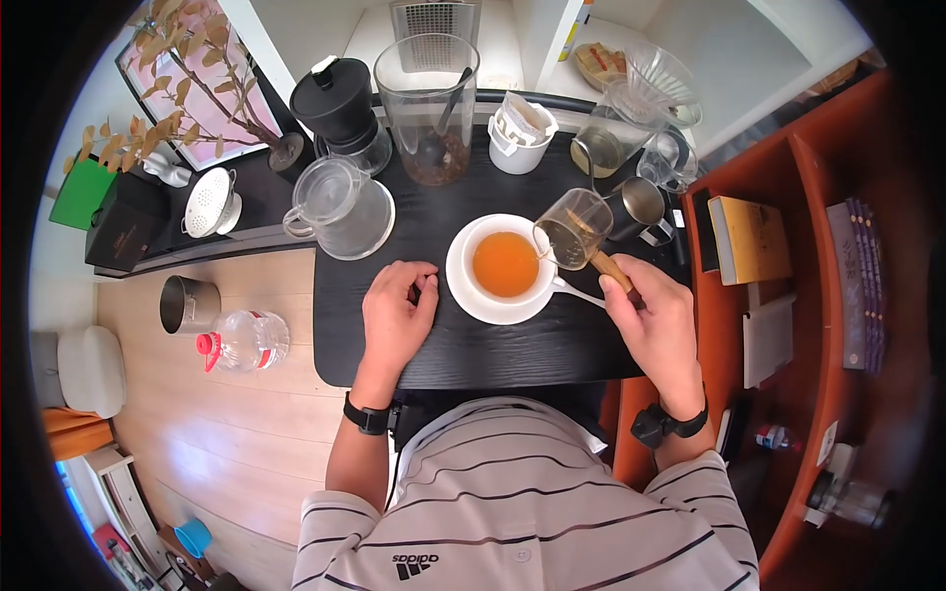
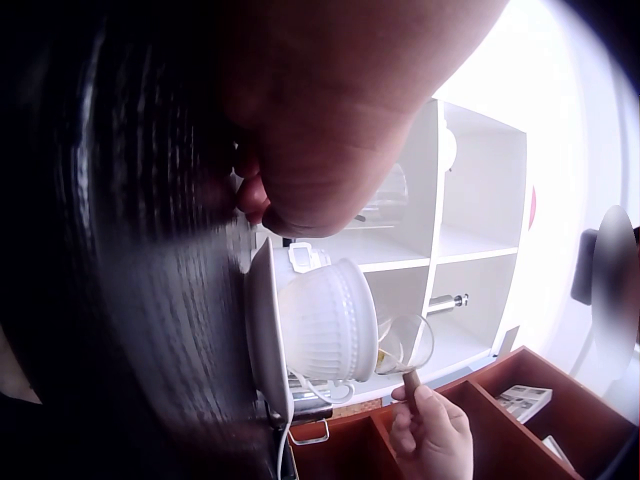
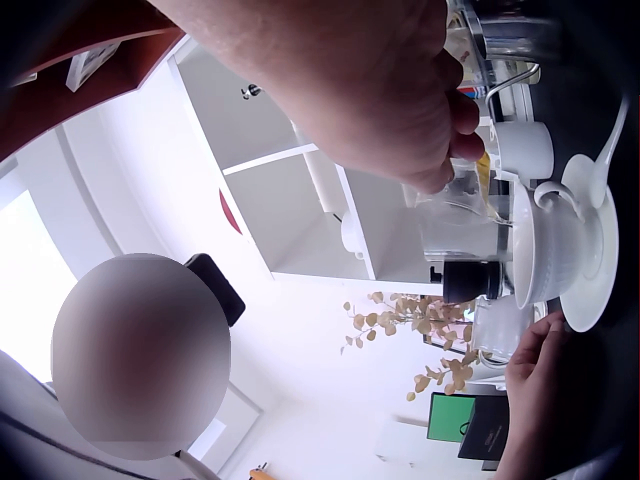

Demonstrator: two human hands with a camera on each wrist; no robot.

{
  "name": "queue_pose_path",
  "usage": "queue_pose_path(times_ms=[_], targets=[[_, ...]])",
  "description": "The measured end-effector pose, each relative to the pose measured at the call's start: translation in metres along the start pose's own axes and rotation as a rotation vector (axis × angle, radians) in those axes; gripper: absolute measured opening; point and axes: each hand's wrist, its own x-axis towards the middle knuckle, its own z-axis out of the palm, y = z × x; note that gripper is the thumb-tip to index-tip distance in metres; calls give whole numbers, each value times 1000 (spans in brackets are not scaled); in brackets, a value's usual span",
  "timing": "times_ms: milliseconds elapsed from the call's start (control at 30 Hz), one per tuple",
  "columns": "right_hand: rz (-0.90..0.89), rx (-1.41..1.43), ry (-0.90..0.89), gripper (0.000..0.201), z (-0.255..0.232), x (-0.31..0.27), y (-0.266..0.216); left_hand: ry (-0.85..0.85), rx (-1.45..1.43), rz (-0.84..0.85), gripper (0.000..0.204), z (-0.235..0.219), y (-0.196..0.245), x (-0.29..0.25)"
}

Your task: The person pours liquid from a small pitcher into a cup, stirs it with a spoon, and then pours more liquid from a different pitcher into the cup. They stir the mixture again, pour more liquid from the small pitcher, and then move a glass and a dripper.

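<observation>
In the head view my right hand (image 1: 650,310) grips the wooden handle (image 1: 613,271) of a small glass pitcher (image 1: 574,222). The pitcher tilts toward a white cup (image 2: 325,320), its spout right over the cup's rim. Orange-brown liquid (image 1: 506,264) fills much of the cup, and a little yellowish liquid shows inside the pitcher in the right wrist view. Under the cup lies a white saucer (image 1: 457,291), with a white spoon (image 1: 583,294) sticking out to the right. My left hand (image 1: 399,307) rests on the black table, left of the saucer, its fingers loosely curled around nothing.
Along the back stand a lidded glass server (image 1: 345,207), a black grinder (image 1: 335,103), a tall glass container (image 1: 429,128), a white mug (image 1: 520,156) with a drip bag, and a metal cup (image 1: 641,204). A reddish-brown bookshelf (image 1: 813,177) borders the table's right side.
</observation>
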Motion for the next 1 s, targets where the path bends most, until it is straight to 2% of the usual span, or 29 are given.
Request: queue_pose_path(times_ms=[300,633,1000], targets=[[-49,1,59,26,2,13,-8,11,5,8,8,0,-1,-1],[-239,-78,121,28,13,14,-11,14,-4,13,10,-2,-2,-1],[-464,-207,107,32,8,7,12,26,-23,-2,10,-2,-3,-1]])
